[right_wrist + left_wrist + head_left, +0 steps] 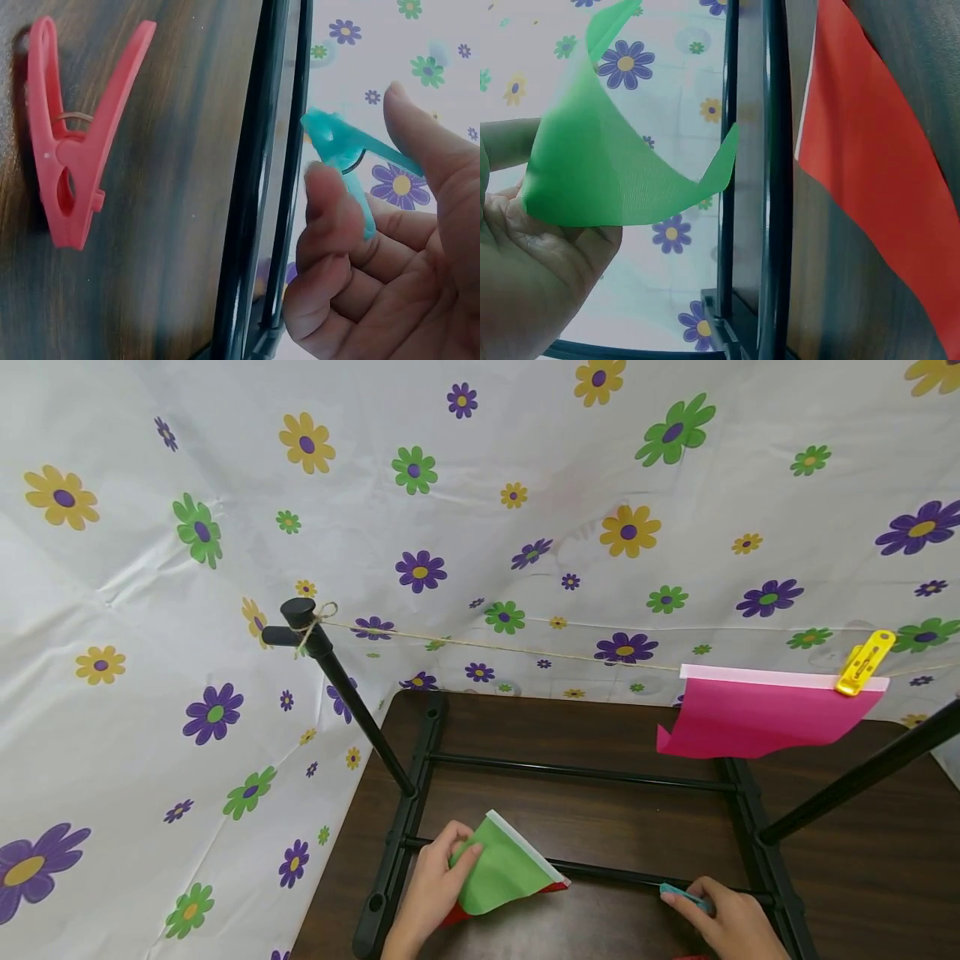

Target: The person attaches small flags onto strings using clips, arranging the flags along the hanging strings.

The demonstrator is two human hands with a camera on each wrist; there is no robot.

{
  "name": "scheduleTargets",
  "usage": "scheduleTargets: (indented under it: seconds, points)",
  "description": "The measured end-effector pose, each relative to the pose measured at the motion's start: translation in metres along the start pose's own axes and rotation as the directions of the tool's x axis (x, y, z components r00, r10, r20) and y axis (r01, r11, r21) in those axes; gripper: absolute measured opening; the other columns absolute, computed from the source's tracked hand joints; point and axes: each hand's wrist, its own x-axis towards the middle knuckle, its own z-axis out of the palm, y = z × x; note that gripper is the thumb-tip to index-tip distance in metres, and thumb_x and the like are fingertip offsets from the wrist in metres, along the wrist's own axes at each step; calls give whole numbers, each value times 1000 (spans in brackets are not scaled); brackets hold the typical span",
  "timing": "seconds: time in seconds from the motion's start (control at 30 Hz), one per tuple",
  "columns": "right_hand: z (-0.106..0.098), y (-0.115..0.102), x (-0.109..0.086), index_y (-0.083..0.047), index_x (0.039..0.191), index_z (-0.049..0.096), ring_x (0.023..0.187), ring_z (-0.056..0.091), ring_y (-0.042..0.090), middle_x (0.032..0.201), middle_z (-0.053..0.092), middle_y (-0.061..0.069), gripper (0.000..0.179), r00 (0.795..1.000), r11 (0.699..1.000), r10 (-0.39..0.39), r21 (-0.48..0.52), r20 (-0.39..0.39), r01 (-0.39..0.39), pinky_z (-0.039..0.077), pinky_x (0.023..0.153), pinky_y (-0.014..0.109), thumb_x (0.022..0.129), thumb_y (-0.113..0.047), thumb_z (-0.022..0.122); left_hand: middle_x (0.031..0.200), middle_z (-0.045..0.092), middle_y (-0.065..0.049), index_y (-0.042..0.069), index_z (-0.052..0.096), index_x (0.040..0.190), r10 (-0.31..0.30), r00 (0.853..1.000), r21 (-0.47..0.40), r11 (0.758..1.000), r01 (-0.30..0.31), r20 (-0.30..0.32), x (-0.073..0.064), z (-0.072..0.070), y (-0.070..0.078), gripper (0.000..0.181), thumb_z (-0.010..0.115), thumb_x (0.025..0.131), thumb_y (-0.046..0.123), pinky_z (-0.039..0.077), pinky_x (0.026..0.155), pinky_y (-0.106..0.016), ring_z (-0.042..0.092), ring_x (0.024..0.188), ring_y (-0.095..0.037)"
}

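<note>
My left hand (435, 881) pinches a green sheet (498, 868) with a white strip along one edge, seen curling in the left wrist view. Below it a red sheet (877, 150) lies on the brown table. Between the thumb and fingers of my right hand (731, 918) is a teal clothespin (337, 142). A pink-red clothespin (71, 142) lies on the table in the right wrist view. Higher up, a pink sheet (765, 714) hangs from a string (480, 646), with a yellow clothespin (865, 664) at its right end.
A black frame with crossbars (585, 766) stands on the table (615, 814). Its left post (360, 710) carries the tied string; a right post (862, 772) slants up at the right. Behind hangs a flower-patterned white sheet (247, 560).
</note>
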Motion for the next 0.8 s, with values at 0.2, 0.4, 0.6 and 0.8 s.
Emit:
scheduleTargets:
  seconds: [0.2,0.4,0.6,0.8]
  points:
    - [-3,-5,-1,-3,92,61,53,51,12,62,55,-2,37,999,999,42,32,25,-43,42,55,25,106,-37,59,75,73,1,9,63,106,-3,1000,-40,999,2,-23,2,-4,6,13,67,102,20,50,57,-25,60,60,-6]
    - [-3,-9,-7,-3,96,60,51,41,6,65,46,-4,29,984,993,-114,14,-136,117,37,51,23,96,-27,76,79,73,-2,6,59,108,-14,999,-62,998,11,-51,4,-6,8,15,66,102,18,51,61,-25,59,64,-7]
    - [-5,-12,-10,-4,100,59,52,37,2,67,46,-6,17,932,975,-209,15,-295,224,34,49,24,103,-19,66,79,71,0,6,55,108,16,995,-65,998,-23,-98,5,-5,10,14,64,103,16,51,64,-25,59,67,-8]
    - [-14,-21,-13,1,107,60,54,37,3,70,46,-3,19,906,973,-192,47,-378,226,34,48,25,109,-17,55,79,65,0,5,53,108,32,992,-98,994,-45,-125,5,-2,15,13,63,103,11,51,64,-25,58,70,-9]
